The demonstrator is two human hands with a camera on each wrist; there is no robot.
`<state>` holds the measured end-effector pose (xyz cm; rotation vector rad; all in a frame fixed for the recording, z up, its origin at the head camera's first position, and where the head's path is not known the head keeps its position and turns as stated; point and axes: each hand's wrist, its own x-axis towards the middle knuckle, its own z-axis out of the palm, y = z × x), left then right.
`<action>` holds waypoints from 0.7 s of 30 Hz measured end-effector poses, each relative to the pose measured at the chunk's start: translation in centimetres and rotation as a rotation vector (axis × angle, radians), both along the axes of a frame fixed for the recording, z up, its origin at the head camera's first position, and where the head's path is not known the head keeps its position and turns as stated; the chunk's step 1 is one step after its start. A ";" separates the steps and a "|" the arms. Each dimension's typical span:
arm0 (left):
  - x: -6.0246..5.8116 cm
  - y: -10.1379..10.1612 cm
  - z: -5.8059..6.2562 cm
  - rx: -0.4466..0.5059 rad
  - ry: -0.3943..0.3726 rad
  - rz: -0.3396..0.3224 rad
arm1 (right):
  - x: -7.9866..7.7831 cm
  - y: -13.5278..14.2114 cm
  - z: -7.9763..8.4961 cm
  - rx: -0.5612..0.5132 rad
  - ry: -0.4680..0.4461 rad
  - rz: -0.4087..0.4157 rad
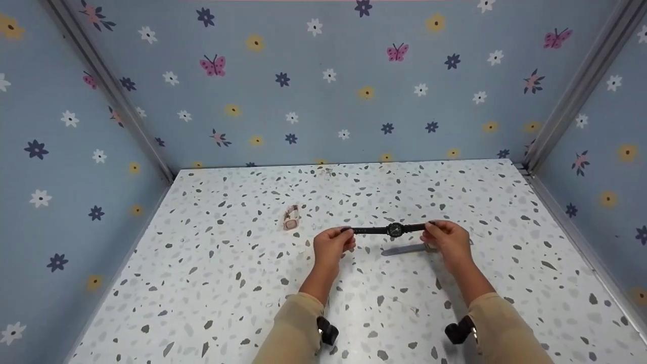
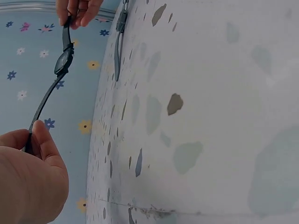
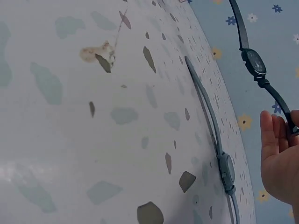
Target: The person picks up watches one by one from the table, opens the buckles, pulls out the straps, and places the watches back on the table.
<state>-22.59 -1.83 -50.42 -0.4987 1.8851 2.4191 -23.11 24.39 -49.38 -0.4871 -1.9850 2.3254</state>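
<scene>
A black wristwatch with a round dark dial is stretched out sideways above the table, its strap unbuckled. My left hand pinches the strap's holed end between thumb and fingers. At the buckle end, my right hand pinches the other strap. Both wrist views show the black watch held up off the surface, sagging slightly at its case. A second watch with a grey-blue strap lies flat on the table below; in the head view my right hand partly covers it, while the right wrist view shows its case.
A pink watch, its band closed in a loop, sits on the speckled white table beyond my left hand. Blue flowered panels enclose the table at the back and both sides, with metal posts at the corners.
</scene>
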 end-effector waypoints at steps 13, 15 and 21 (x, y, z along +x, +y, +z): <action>-1.7 1.8 -1.0 -0.183 0.002 -0.071 | -1.5 1.9 -0.6 0.070 -0.054 -0.121; -1.9 1.9 -1.0 -0.235 -0.003 -0.083 | -1.7 2.2 -0.8 0.098 -0.034 -0.131; -2.3 2.7 -1.7 -0.358 -0.002 -0.087 | -2.5 2.4 -1.0 0.249 -0.030 -0.134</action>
